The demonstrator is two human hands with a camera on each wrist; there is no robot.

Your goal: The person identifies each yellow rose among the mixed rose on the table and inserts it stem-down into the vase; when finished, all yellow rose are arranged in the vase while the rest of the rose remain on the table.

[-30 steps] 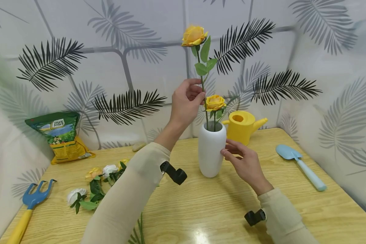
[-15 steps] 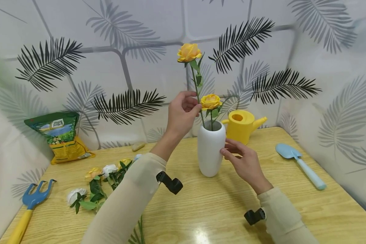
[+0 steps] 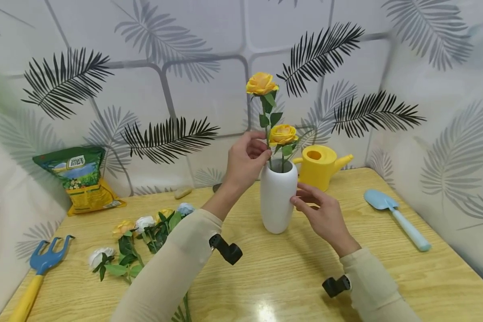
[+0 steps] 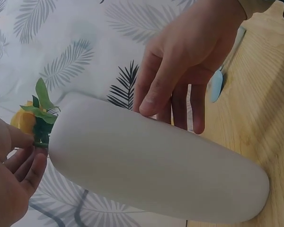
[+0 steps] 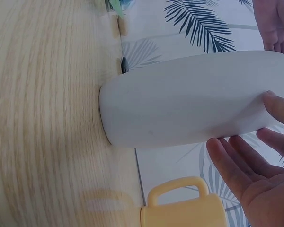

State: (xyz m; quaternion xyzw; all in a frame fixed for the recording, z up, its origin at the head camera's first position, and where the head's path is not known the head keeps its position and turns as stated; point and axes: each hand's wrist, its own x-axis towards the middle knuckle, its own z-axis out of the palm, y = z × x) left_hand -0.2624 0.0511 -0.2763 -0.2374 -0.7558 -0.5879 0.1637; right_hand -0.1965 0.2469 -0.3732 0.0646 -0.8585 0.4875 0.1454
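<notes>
The left hand [image 3: 246, 160] pinches the green stem of the taller yellow rose [image 3: 262, 85] between thumb and fingers, just above the vase's rim; the bloom stands over the grip, and the lower stem runs into the mouth. The right hand [image 3: 324, 217] has its fingers loosely extended, thumb and fingertips resting against the right side of the white vase [image 3: 278, 201], a smooth, matte, round-shouldered cylinder upright toward the back edge of the tabletop [image 3: 273, 273]. One shorter yellow rose [image 3: 283, 134] also stands in it.

Five loose blooms [image 3: 145, 222] show near the left edge: two white, two yellowish, one pale blue, with leafy stems. One smooth yellow watering can [image 3: 318, 172] sits at the back edge, one glossy bag [image 3: 82, 179] at the back left corner, one three-pronged fork [image 3: 42, 268] along the left edge, one pale-blue trowel [image 3: 406, 226] near the right edge. The top is pale, grained wood.
</notes>
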